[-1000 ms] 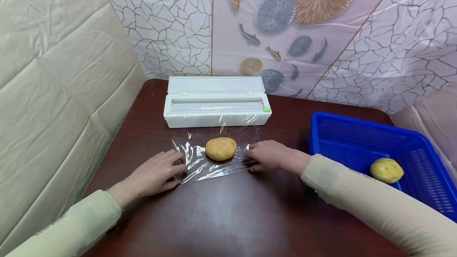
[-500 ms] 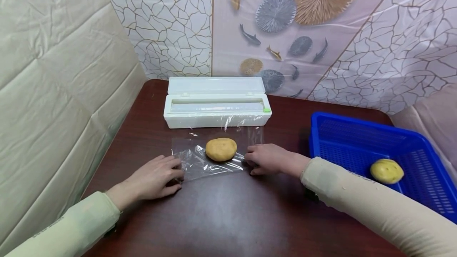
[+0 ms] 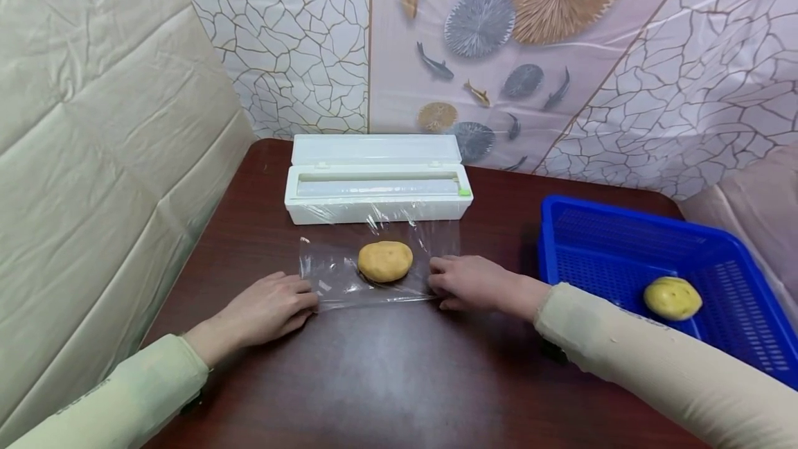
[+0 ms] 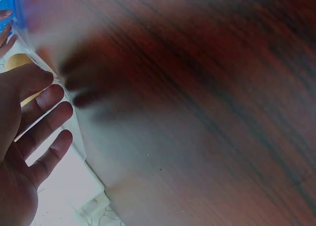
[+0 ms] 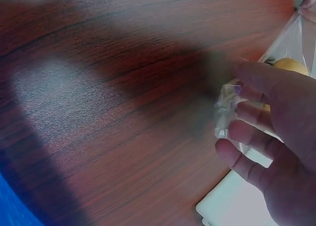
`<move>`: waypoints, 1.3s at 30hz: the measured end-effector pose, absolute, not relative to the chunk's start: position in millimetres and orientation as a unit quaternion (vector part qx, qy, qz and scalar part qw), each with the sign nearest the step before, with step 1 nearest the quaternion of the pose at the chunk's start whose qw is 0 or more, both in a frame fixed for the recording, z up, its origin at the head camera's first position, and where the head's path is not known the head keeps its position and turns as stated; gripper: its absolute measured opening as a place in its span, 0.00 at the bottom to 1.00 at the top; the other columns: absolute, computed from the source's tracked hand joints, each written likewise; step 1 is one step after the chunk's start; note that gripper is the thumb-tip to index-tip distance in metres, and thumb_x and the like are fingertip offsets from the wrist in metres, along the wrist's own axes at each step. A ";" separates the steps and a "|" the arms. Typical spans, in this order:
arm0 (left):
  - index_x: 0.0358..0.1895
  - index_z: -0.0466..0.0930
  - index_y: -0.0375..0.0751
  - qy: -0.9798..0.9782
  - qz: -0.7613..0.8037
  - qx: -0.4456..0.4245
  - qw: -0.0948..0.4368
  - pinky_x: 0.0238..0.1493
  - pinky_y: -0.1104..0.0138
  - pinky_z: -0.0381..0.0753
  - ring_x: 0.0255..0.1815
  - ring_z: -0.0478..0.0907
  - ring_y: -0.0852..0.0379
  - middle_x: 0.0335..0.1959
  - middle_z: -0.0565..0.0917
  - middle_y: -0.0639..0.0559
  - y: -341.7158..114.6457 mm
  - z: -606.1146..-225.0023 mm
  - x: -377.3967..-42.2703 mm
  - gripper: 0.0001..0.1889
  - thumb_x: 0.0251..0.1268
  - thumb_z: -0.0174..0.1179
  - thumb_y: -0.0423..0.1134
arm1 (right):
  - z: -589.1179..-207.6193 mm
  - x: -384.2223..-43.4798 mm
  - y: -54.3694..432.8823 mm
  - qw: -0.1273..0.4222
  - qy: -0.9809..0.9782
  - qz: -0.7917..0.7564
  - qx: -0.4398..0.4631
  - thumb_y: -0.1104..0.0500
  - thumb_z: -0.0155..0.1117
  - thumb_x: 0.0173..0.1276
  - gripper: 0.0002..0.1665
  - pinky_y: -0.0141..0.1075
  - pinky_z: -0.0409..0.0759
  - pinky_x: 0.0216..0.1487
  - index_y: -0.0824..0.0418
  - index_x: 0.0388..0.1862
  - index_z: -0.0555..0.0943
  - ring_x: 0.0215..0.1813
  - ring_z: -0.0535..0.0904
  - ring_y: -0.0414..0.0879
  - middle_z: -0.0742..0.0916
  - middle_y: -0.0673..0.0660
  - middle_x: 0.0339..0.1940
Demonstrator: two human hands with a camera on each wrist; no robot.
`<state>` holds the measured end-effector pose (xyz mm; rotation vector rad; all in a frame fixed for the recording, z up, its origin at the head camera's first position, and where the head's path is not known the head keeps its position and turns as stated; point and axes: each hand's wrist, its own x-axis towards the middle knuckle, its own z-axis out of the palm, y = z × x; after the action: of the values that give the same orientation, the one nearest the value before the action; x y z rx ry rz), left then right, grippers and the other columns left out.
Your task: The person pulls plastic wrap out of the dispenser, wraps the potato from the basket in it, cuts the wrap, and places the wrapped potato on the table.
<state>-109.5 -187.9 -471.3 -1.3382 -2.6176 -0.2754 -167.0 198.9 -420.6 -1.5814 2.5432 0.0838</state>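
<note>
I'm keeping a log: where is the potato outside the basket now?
In the head view, the potato sits near the middle, on clear film between the left hand and right hand, just in front of the white box.

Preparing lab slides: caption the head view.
Left hand and right hand hold opposite sides of clear film, a potato on it.

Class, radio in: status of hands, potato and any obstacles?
Left hand, right hand hold film. Potato on film, uncovered. Box behind, apparently not obstructing.
</note>
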 end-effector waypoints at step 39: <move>0.32 0.76 0.49 -0.914 -0.176 -0.340 0.137 0.34 0.57 0.77 0.26 0.72 0.57 0.28 0.76 0.55 -188.2 -446.0 -155.9 0.07 0.59 0.64 0.33 | -390.7 -188.4 209.5 0.037 0.873 -0.045 -0.484 0.64 0.77 0.67 0.11 0.43 0.83 0.34 0.55 0.37 0.80 0.31 0.83 0.43 0.86 0.48 0.33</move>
<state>-155.9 -188.2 -446.0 -0.9849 -2.6444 -0.5087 -188.4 209.5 -390.7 -1.4863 2.6806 -0.1379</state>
